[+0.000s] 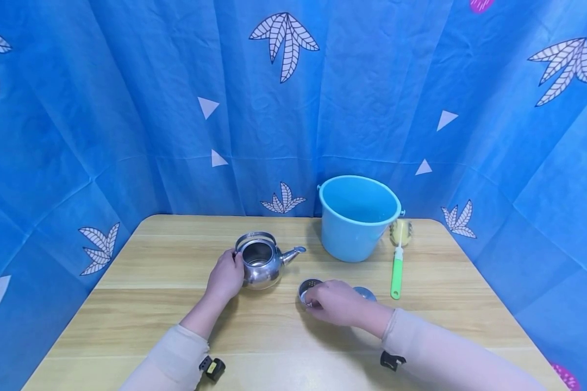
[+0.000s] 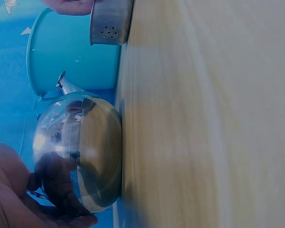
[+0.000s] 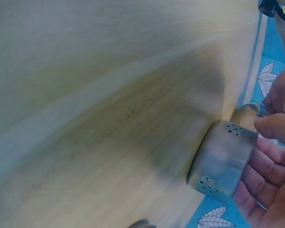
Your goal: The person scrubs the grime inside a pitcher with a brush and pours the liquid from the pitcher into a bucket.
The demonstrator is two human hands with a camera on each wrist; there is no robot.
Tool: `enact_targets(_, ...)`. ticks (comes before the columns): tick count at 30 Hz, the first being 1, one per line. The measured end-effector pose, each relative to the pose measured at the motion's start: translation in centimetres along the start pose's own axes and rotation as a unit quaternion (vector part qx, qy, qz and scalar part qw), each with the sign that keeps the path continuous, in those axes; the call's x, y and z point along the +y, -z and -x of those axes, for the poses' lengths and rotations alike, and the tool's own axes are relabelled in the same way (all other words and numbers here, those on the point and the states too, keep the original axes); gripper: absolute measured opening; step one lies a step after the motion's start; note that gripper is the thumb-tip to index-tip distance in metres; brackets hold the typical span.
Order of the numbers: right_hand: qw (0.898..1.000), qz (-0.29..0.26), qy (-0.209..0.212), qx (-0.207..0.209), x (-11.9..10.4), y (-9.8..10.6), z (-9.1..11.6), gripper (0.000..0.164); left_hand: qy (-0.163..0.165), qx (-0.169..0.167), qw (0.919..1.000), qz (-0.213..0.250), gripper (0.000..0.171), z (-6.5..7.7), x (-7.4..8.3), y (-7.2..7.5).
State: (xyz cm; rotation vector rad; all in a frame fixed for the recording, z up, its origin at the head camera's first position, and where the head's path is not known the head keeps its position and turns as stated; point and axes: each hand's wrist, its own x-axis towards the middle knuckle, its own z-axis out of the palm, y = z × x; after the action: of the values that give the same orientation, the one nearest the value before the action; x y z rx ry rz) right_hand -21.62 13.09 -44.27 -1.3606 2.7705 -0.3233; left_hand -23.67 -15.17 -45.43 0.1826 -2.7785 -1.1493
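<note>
On the table stands a shiny metal teapot [image 1: 263,276] without its lid, spout to the right and handle raised. My left hand [image 1: 226,276] holds its left side, thumb at the rim; its reflection shows on the body [image 2: 97,147] in the left wrist view. To the right, my right hand [image 1: 339,301] grips a small metal strainer basket [image 3: 223,159] by its rim, thumb on one side and fingers on the other. Clusters of small holes mark the basket's wall and bottom. Partly hidden behind the right hand lies a round metal lid [image 1: 365,294].
A light blue bucket [image 1: 344,239] stands at the back of the wooden table [image 1: 142,304]. Right of it lies a green-handled tool [image 1: 397,274] with a pale yellow head, its exact kind unclear. A blue patterned curtain [image 1: 372,81] surrounds the table's back and sides.
</note>
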Motion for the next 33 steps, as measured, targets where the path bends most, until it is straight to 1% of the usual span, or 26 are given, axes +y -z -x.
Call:
enact_targets(1, 1.0, -0.001, -0.001, 0.003, 0.0, 0.1, 0.0, 0.008, 0.0, 0.0, 1.0, 0.0, 0.053, 0.0, 0.0, 0.0)
enact_targets(7, 1.0, -0.007, 0.005, 0.021, 0.0, 0.5, 0.1, 0.011, 0.002, 0.001, 1.0, 0.003, 0.053, 0.0, 0.0, 0.0)
enact_targets(10, 1.0, -0.006, 0.006, 0.021, 0.2, 0.7, 0.2, 0.007, -0.001, 0.005, 1.0, 0.003, 0.052, 0.0, 0.0, 0.0)
enact_targets(12, 1.0, -0.011, 0.002, 0.017, 0.3, 1.0, 0.3, 0.002, 0.0, 0.005, 1.0, 0.004, 0.052, 0.0, 0.0, 0.1)
enact_targets(15, 1.0, -0.021, -0.003, 0.013, 0.3, 1.4, 0.4, 0.001, 0.002, 0.004, 1.0, 0.006, 0.052, 0.0, 0.0, 0.1)
enact_targets(18, 0.999, -0.034, -0.006, 0.017, 0.3, 1.9, 0.6, 0.004, 0.003, 0.004, 1.0, 0.007, 0.052, 0.0, 0.0, 0.1)
enact_targets(26, 0.998, -0.049, -0.014, 0.026, 0.6, 3.1, 1.4, 0.004, 0.003, 0.0, 1.0, 0.006, 0.053, 0.0, 0.1, 0.0)
enact_targets(33, 0.998, -0.047, -0.025, 0.035, 1.1, 4.4, 2.3, 0.01, 0.001, -0.001, 1.0, 0.008, 0.053, 0.1, 0.2, 0.1)
